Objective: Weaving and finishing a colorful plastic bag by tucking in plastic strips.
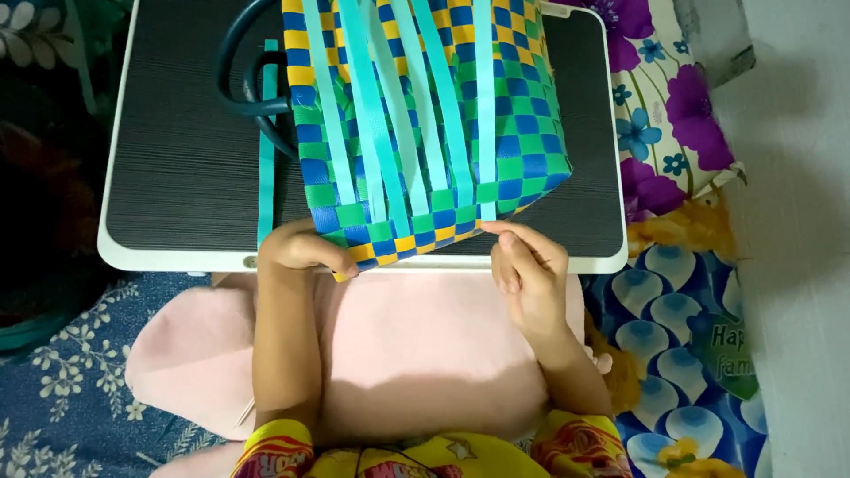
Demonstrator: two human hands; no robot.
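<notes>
A woven basket (522,133) of blue, green and yellow plastic strips lies on its side on a small lap table (177,159). Several loose turquoise strips (381,106) run down across its checkered side. My left hand (301,248) grips the basket's near left corner, fingers curled under the edge. My right hand (527,265) pinches the end of a turquoise strip at the basket's near right edge. A dark blue handle (243,80) curves out on the basket's left.
A single turquoise strip (266,150) lies flat on the table left of the basket. A pink cushion (416,345) rests on my lap below the table. Floral bedding (673,115) spreads to the right and a white wall (797,265) stands beyond it.
</notes>
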